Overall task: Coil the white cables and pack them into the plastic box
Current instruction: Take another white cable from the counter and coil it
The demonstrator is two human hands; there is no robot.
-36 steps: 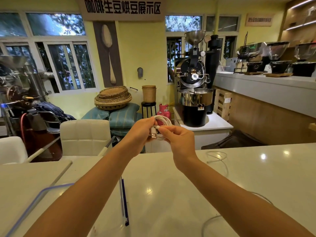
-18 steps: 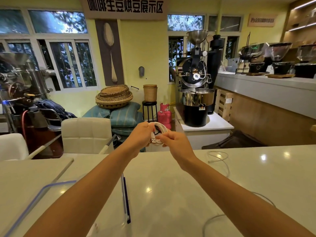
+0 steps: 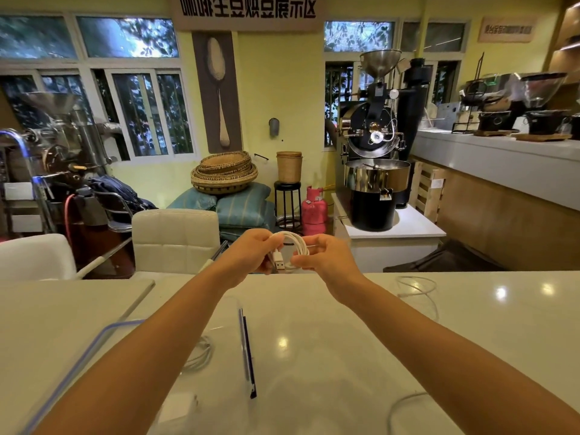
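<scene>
Your left hand (image 3: 251,252) and right hand (image 3: 326,255) both grip one coiled white USB cable (image 3: 292,246) above the surface's (image 3: 345,324) far edge. A clear plastic box (image 3: 244,350) sits at the near left, a coiled cable (image 3: 197,356) inside. Loose white cables lie toward the far right (image 3: 417,287) and near right (image 3: 405,406).

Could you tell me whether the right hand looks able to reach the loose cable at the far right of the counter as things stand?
Probably not yet: the right hand and left hand both grip the coil. The loose cable lies unobstructed nearby.
</scene>
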